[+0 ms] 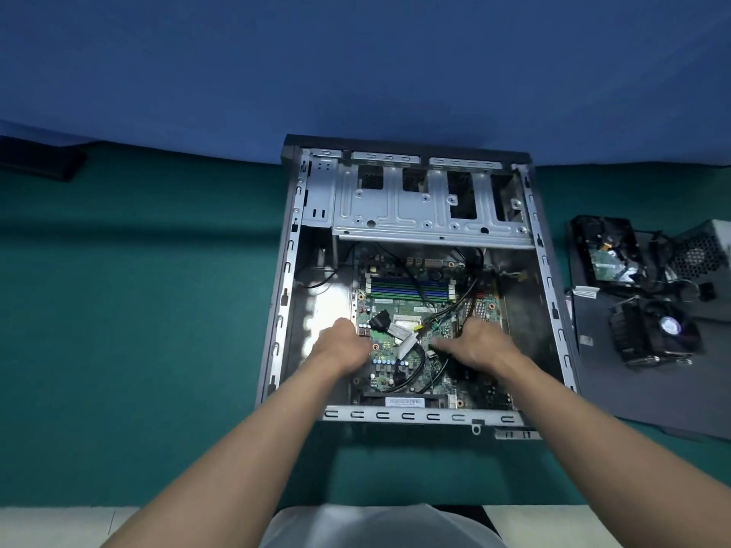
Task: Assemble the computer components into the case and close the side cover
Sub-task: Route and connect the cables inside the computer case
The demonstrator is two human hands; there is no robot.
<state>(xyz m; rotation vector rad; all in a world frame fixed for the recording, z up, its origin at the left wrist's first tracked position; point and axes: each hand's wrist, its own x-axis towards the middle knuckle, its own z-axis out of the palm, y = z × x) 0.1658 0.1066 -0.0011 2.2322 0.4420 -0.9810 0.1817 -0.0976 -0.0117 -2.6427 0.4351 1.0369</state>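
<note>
An open computer case (pixel 285 270) lies flat on the green table, its side cover off. A green motherboard (pixel 399 306) sits inside, with black cables (pixel 411 369) looping across it. My left hand (pixel 340 346) grips the board's left edge, fingers curled over it. My right hand (pixel 478 342) rests on the board's right part, fingers spread toward the cables near the CPU socket (pixel 405 322). A silver drive cage (pixel 427 207) fills the case's far end.
Right of the case lies the dark side cover (pixel 633 397). On and beside it are a CPU cooler with fan (pixel 656 334), a hard drive (pixel 607 251) and a power supply (pixel 704 251) with tangled cables. A dark object (pixel 43 164) lies far left.
</note>
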